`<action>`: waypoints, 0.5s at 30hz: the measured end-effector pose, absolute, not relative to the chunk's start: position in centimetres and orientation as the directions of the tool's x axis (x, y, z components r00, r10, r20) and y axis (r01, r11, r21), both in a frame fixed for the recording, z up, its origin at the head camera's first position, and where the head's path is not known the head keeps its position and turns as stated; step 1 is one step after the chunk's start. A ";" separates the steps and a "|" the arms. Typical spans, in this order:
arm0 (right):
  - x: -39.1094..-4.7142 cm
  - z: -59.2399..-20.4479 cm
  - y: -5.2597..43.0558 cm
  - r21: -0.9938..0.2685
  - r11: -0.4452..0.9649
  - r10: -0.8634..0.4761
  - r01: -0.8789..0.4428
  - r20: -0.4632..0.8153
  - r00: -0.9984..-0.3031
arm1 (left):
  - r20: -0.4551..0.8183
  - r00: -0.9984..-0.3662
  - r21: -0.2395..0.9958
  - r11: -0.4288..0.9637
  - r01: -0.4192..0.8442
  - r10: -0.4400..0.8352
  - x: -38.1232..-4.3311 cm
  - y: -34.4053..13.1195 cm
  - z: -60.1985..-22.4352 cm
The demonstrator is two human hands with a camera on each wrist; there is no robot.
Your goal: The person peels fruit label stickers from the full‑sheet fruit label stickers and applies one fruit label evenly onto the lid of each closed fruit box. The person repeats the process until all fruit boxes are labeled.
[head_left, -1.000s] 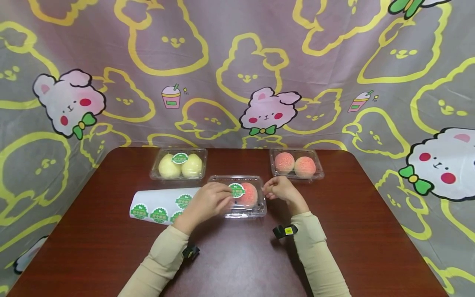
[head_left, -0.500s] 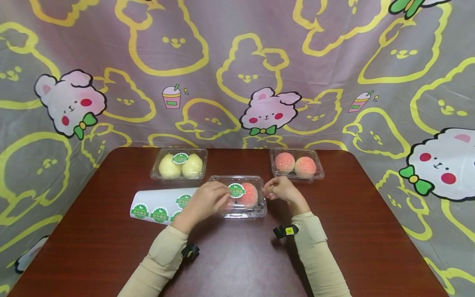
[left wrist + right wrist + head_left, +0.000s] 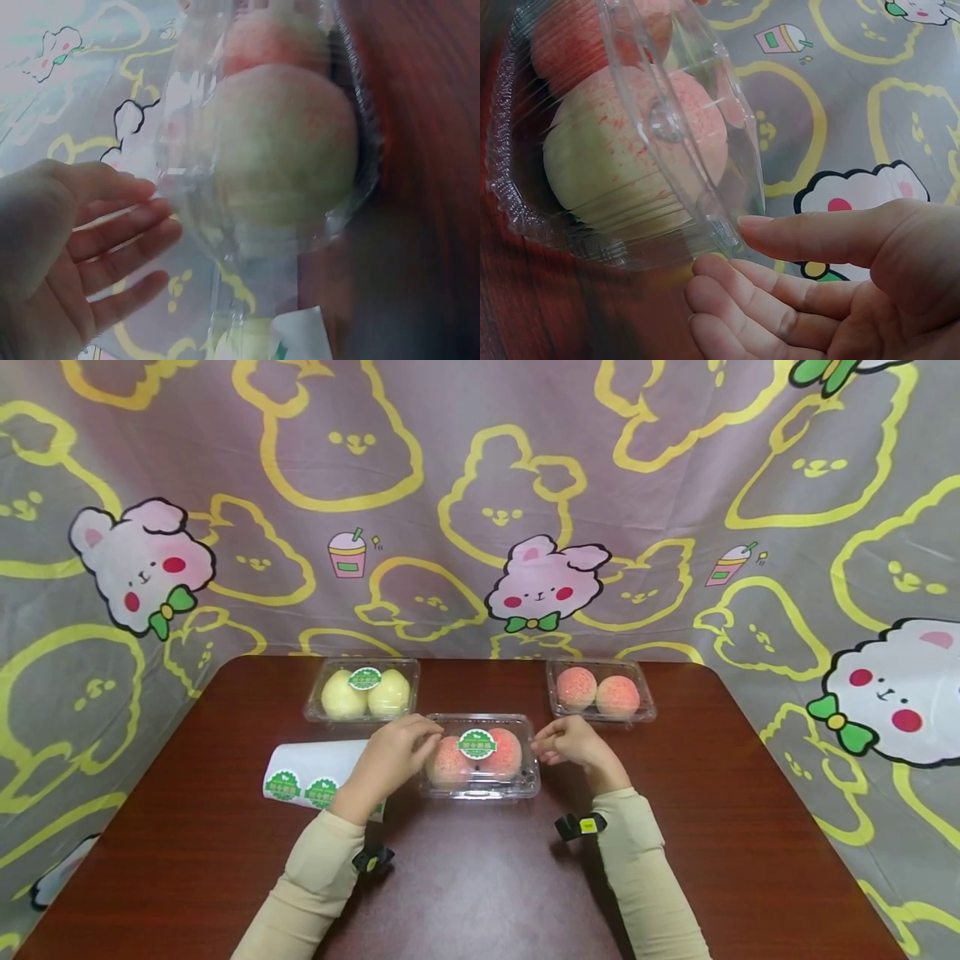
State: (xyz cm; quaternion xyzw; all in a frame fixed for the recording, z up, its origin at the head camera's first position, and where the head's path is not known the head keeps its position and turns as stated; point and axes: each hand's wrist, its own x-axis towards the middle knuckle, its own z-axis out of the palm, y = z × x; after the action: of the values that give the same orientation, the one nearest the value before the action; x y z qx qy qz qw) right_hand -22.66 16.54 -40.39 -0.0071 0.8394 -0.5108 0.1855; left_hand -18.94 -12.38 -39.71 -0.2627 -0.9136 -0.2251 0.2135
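Note:
A clear plastic clamshell box [image 3: 480,791] of two peaches [image 3: 504,758] sits mid-table, its lid down. A green and white round label [image 3: 477,744] lies on the lid. At the box's left end is my left hand [image 3: 393,758], fingers loosely extended and holding nothing; in the left wrist view its fingertips [image 3: 166,225] come close to the plastic, and contact is unclear. My right hand [image 3: 573,747] pinches the box's right corner between thumb and curled fingers, as the right wrist view shows at the thumb [image 3: 810,240].
A white sheet [image 3: 322,760] of green labels lies to the left, partly under my left forearm. Behind it stands a labelled box of yellow-green fruit [image 3: 345,695]. An unlabelled box of peaches [image 3: 617,696] is at the back right. A patterned curtain [image 3: 420,535] hangs behind the table.
My left hand has drawn away from the label to the left, uncovering the label and the left peach. The right hand has stayed at the box's corner.

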 end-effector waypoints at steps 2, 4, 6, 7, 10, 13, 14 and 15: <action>-22.7 -40.4 16.6 -0.856 0.488 -0.206 0.171 -0.304 -0.930 | 0.468 -0.811 0.327 0.784 0.528 0.352 -18.9 -12.8 -39.4; -22.6 -40.3 16.7 -0.853 0.494 -0.210 0.168 -0.304 -0.929 | 0.426 -0.843 0.349 0.800 0.488 0.328 -18.9 -13.1 -39.2; -22.6 -40.3 16.7 -0.852 0.497 -0.214 0.164 -0.304 -0.928 | 0.381 -0.871 0.371 0.812 0.450 0.309 -19.0 -13.4 -39.0; -22.6 -40.3 16.8 -0.852 0.498 -0.216 0.163 -0.303 -0.928 | 0.364 -0.880 0.378 0.816 0.438 0.304 -19.0 -13.6 -39.0; -22.6 -40.3 16.8 -0.853 0.499 -0.228 0.155 -0.301 -0.926 | 0.316 -0.902 0.399 0.822 0.408 0.294 -19.1 -14.0 -38.8; -22.6 -40.4 16.8 -0.852 0.500 -0.227 0.157 -0.304 -0.925 | 0.277 -0.914 0.413 0.822 0.392 0.296 -19.1 -14.4 -38.7; -22.6 -40.3 16.8 -0.851 0.501 -0.230 0.154 -0.303 -0.925 | 0.264 -0.917 0.416 0.823 0.388 0.299 -19.1 -14.5 -38.6; -22.5 -40.3 16.8 -0.852 0.500 -0.231 0.154 -0.303 -0.925 | 0.252 -0.920 0.419 0.823 0.384 0.301 -19.2 -14.6 -38.6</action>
State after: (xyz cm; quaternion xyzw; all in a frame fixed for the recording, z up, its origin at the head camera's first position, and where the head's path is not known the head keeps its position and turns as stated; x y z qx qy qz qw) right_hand -22.55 16.84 -40.29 -0.0230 0.8444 -0.4993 0.1928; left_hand -19.19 -14.59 -38.60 -0.1801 -0.9507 -0.2368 0.0876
